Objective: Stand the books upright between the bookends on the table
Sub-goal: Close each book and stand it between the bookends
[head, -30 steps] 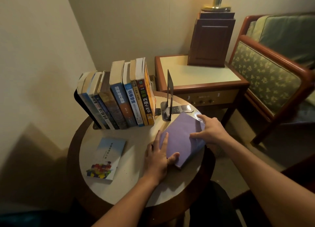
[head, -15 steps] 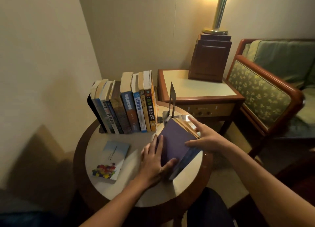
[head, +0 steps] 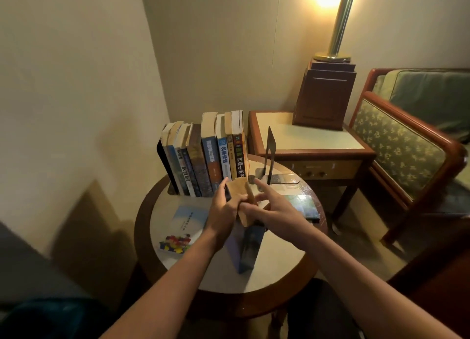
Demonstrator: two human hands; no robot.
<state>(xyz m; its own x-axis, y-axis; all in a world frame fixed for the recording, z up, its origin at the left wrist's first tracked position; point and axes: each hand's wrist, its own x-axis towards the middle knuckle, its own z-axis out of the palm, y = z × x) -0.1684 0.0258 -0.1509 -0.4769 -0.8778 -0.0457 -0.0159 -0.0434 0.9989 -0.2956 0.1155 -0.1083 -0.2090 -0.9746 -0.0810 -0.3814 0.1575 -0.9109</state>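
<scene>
A purple-covered book (head: 245,247) stands upright above the round table (head: 279,262), its yellowed page edges facing me. My left hand (head: 223,206) grips its top left side and my right hand (head: 269,206) holds its top right, fingers partly spread. Several books (head: 206,155) lean upright against the black left bookend (head: 164,165). The right bookend (head: 269,155) stands apart from them, leaving a gap. A light blue book (head: 183,226) lies flat at the left. Another book with a greenish cover (head: 302,206) lies flat at the right.
A square side table (head: 305,137) with a wooden lamp base (head: 323,99) stands behind the round table. An upholstered armchair (head: 407,147) is at the right. The wall runs close along the left.
The purple book has gone from lying flat to standing on end, lifted by both hands. A greenish book beneath it is now exposed. The camera has tilted upward.
</scene>
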